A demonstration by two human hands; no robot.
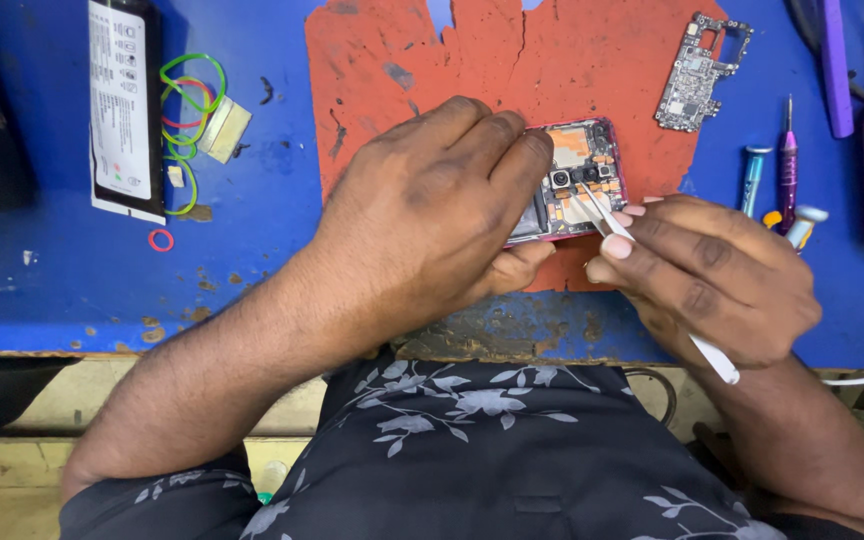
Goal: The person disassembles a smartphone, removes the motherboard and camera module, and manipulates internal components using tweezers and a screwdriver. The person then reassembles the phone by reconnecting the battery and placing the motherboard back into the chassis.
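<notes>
Left hand point(432, 215) clamps the opened phone point(580, 180) while right hand point(712, 275) pinches tweezers point(607, 215) into it

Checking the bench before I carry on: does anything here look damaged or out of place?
Yes: the orange mat is torn and cracked along its edges, and the blue bench top is chipped near its front edge.

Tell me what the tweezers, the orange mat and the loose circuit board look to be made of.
Tweezers: probably metal, pale with a dull sheen, thin tapered tips, held in the right hand.
Orange mat: likely rubber or silicone, matte, torn edges, scuffed.
Loose circuit board: rigid board carrying grey metallic-looking parts.
</notes>
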